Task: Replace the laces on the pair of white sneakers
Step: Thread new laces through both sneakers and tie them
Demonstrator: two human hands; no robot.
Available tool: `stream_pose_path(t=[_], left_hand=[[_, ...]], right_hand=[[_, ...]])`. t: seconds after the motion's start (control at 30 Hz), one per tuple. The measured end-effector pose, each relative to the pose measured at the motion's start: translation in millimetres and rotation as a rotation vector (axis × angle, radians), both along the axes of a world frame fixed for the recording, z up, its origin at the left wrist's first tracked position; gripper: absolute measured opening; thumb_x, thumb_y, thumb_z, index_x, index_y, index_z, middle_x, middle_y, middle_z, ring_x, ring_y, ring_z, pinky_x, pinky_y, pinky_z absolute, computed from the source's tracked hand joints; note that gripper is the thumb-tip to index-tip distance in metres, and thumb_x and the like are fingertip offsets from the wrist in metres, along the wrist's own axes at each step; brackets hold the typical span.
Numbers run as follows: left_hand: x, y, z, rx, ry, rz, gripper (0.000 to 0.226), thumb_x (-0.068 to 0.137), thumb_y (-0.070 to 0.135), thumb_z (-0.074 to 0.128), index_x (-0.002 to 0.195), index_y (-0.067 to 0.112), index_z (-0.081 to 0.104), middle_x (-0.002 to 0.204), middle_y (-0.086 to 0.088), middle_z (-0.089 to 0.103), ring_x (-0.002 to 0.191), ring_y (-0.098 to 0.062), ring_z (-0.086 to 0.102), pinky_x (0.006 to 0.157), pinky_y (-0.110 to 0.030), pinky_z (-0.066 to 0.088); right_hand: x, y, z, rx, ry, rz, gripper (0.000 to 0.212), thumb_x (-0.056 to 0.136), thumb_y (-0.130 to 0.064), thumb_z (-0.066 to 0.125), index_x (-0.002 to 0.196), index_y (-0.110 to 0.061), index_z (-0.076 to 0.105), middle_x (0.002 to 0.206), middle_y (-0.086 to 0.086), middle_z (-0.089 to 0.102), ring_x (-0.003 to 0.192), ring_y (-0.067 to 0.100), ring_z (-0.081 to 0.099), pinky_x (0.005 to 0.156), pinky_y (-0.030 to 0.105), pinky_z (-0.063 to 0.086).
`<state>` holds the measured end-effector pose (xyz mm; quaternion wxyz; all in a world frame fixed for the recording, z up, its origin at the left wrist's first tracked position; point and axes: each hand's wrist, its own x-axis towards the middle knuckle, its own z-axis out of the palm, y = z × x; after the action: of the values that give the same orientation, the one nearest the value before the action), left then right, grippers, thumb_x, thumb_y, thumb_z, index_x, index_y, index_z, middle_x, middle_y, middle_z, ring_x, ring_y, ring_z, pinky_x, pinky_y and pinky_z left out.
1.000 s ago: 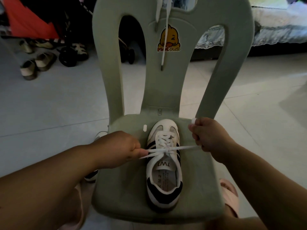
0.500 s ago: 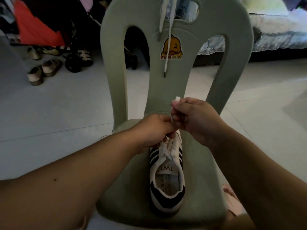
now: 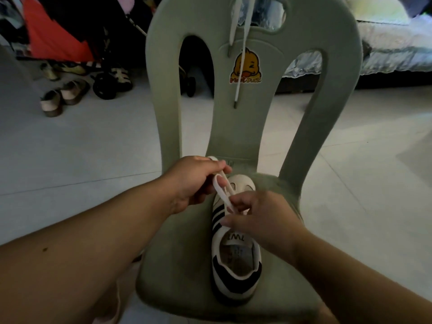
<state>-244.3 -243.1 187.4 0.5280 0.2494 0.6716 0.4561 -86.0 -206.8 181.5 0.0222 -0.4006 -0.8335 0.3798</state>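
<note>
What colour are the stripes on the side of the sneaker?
The stripes are dark, black or navy; the head view shows them.

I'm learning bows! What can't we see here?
Head view:
- The right hand covers the eyelets and any knot on the white, dark-striped sneaker.
- The left hand hides part of the flat white lace it grips.
- The top edge cuts off the spare white lace on the pale green plastic chair.

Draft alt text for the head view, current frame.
The left hand holds a loop of white lace and the right hand pinches it just below, over a white sneaker with dark stripes on a green chair seat. A second lace hangs down the chair back past a duck sticker.
</note>
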Motion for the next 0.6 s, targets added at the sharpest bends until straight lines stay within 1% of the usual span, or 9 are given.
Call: stream_pose_path(t=[0.07,0.13,0.2,0.27,0.33,0.37,0.4,0.5,0.6], left_hand=[[-1,-1,0,-0.006,0.002,-0.002,0.024,0.097,0.027,0.049,0.091,0.015,0.069,0.06,0.003,0.06,0.05,-0.008,0.043,0.048,-0.022,0.029],[-5,-3,-2,-0.025,0.069,0.004,0.024,0.097,0.027,0.049,0.09,0.015,0.069,0.061,0.002,0.061,0.05,-0.008,0.046,0.048,-0.021,0.032],[-12,-6,-5,-0.048,0.137,0.005,0.024,0.096,0.024,0.05,0.09,0.013,0.069,0.06,0.001,0.062,0.051,-0.009,0.048,0.047,-0.021,0.034],[-16,-10,-7,-0.051,0.189,-0.021,0.025,0.096,0.022,0.05,0.085,0.01,0.069,0.058,0.001,0.061,0.053,-0.011,0.048,0.049,-0.022,0.034],[-17,-12,-6,-0.012,0.228,-0.065,0.026,0.096,0.021,0.05,0.081,0.011,0.069,0.057,0.003,0.06,0.055,-0.011,0.048,0.052,-0.024,0.036],[-15,-12,-4,0.021,0.257,-0.095,0.026,0.096,0.021,0.049,0.08,0.013,0.069,0.058,0.004,0.06,0.056,-0.011,0.05,0.055,-0.024,0.038],[-13,-11,-1,0.057,0.301,-0.13,0.026,0.096,0.023,0.049,0.08,0.017,0.069,0.06,0.004,0.061,0.058,-0.01,0.052,0.057,-0.024,0.04],[-3,-4,4,0.172,0.464,-0.241,0.021,0.095,0.029,0.052,0.08,0.029,0.067,0.072,0.008,0.065,0.064,-0.002,0.057,0.06,-0.019,0.042],[8,6,6,0.266,0.539,-0.313,0.018,0.093,0.032,0.055,0.079,0.035,0.067,0.083,0.012,0.067,0.079,0.001,0.061,0.07,-0.021,0.049]], right_hand=[[-1,-6,-5,0.092,0.039,-0.031,0.009,0.09,-0.035,0.061,0.093,-0.032,0.069,0.071,-0.013,0.063,0.062,0.0,0.059,0.051,0.008,0.044],[-1,-5,-9,0.024,0.15,-0.162,0.012,0.092,-0.031,0.058,0.087,-0.033,0.069,0.065,-0.008,0.063,0.057,0.006,0.058,0.049,0.013,0.044],[0,-2,-10,-0.209,0.294,-0.364,0.018,0.094,-0.028,0.056,0.084,-0.025,0.071,0.061,-0.006,0.063,0.048,0.002,0.053,0.045,0.014,0.043],[0,1,-9,-0.458,0.38,-0.528,0.026,0.096,-0.027,0.052,0.086,-0.011,0.07,0.058,-0.005,0.062,0.047,0.004,0.051,0.047,0.018,0.043],[-1,5,-9,-0.631,0.398,-0.61,0.028,0.097,-0.024,0.051,0.089,-0.003,0.069,0.059,0.0,0.06,0.047,0.008,0.047,0.047,0.021,0.042],[-3,7,-9,-0.679,0.382,-0.604,0.026,0.098,-0.021,0.051,0.091,-0.002,0.068,0.059,0.0,0.06,0.047,0.008,0.046,0.047,0.021,0.041],[-5,8,-9,-0.674,0.346,-0.567,0.023,0.097,-0.018,0.051,0.091,-0.003,0.068,0.058,-0.001,0.059,0.047,0.008,0.045,0.047,0.022,0.04],[-10,11,-8,-0.456,0.189,-0.354,0.018,0.09,-0.009,0.053,0.076,-0.015,0.063,0.057,-0.004,0.054,0.048,0.007,0.046,0.048,0.024,0.038],[-11,9,-6,-0.301,0.112,-0.193,0.02,0.085,-0.016,0.059,0.066,-0.01,0.062,0.062,0.007,0.056,0.054,0.011,0.05,0.053,0.029,0.043]])
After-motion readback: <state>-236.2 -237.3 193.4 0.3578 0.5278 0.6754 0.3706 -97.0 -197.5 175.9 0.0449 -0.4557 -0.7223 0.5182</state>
